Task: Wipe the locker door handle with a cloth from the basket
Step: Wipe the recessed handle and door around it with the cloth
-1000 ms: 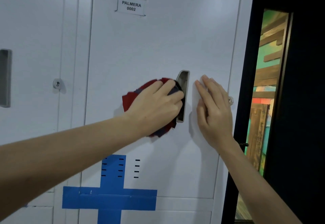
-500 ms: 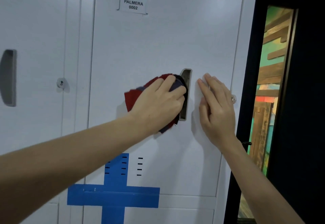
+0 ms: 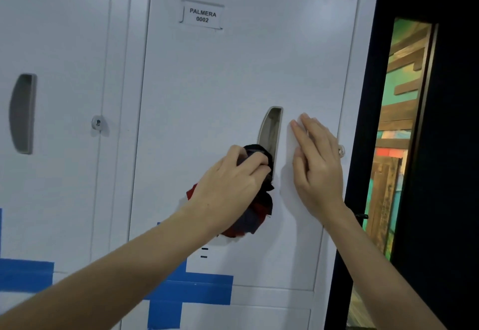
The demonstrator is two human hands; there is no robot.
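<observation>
A white locker door point(image 3: 233, 75) labelled PALMERA 0002 fills the middle of the view. Its recessed grey handle point(image 3: 270, 128) is a tall slot; the upper part is bare. My left hand point(image 3: 230, 187) grips a bunched red and dark blue cloth point(image 3: 255, 213) and presses it against the handle's lower end. The cloth hangs down below my palm. My right hand point(image 3: 317, 166) lies flat on the door just right of the handle, fingers straight and together, holding nothing.
A neighbouring locker on the left has its own grey handle point(image 3: 22, 113) and a round keyhole point(image 3: 97, 122). Blue tape point(image 3: 191, 290) crosses the lower doors. A dark door frame point(image 3: 363, 148) stands right of the locker, with a colourful room beyond.
My left hand slid the cloth down from the handle's upper part to its lower end, baring the top of the slot. My right hand stayed flat on the door.
</observation>
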